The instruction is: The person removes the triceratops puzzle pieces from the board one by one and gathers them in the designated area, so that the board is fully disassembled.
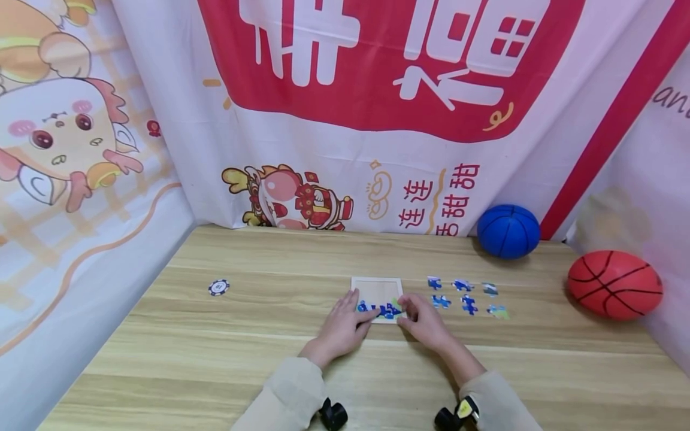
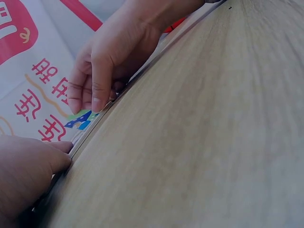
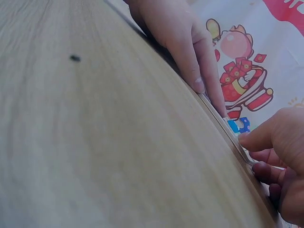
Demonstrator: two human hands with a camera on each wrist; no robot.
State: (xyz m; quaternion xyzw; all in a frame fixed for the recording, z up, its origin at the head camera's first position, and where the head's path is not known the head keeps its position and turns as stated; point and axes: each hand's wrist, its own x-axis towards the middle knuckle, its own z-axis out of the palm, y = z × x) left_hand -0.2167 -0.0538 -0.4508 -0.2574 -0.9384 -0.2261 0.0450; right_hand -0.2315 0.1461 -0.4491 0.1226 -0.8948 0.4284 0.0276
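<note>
A small square puzzle tray [image 1: 376, 279] with a pale rim lies on the table. Blue and green jigsaw pieces [image 1: 387, 310] fill its near part; the far part shows bare board. My left hand [image 1: 342, 323] rests on the tray's left side, fingers extended forward and thumb stretched across the near pieces. At the near right corner, my right hand [image 1: 426, 323] holds the rim with curled thumb and fingers. The left wrist view shows this right hand [image 2: 111, 61] low over the pieces [image 2: 80, 120]; its fingers partly hide the contact.
Several loose jigsaw pieces [image 1: 468, 304] lie in two rows right of the tray. A blue ball [image 1: 508, 231] and a red ball [image 1: 614, 285] stand at the back right. A round chip marker [image 1: 218, 288] lies on the left. Printed cloth [image 1: 302, 137] hangs behind the wooden table [image 1: 215, 365].
</note>
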